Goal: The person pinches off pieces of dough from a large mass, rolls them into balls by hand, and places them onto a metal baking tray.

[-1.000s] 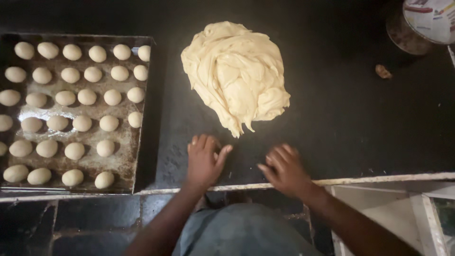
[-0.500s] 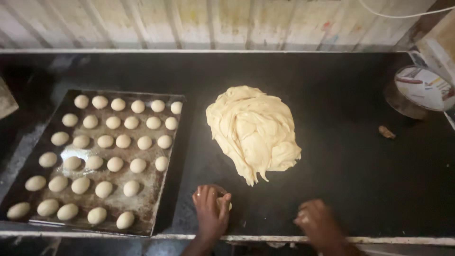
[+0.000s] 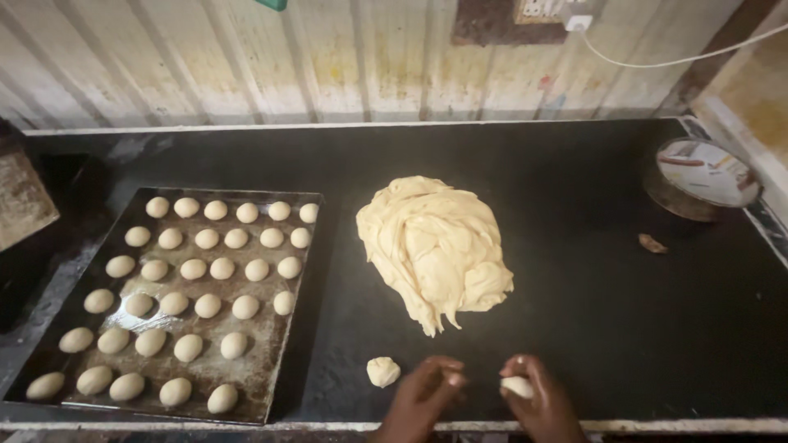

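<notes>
dough balls lined up on the tray (image 3: 283, 373) at left, big dough heap (image 3: 435, 246) mid-frame.
loose dough piece (image 3: 382, 371) sits bottom centre just beside the left hand (image 3: 423, 394), fingers curled on nothing; right hand (image 3: 538, 394) cups a small ball (image 3: 517, 385). it could probably stick and smear.

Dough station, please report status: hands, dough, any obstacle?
Right hand closed on small dough piece. Left hand beside loose dough ball, grip unclear. Big dough mass behind; nothing between.

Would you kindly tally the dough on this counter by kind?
Dough balls on the tray: 34
Loose dough piece on the counter: 1
Dough piece in the right hand: 1
Large dough mass: 1
Total: 37
</notes>
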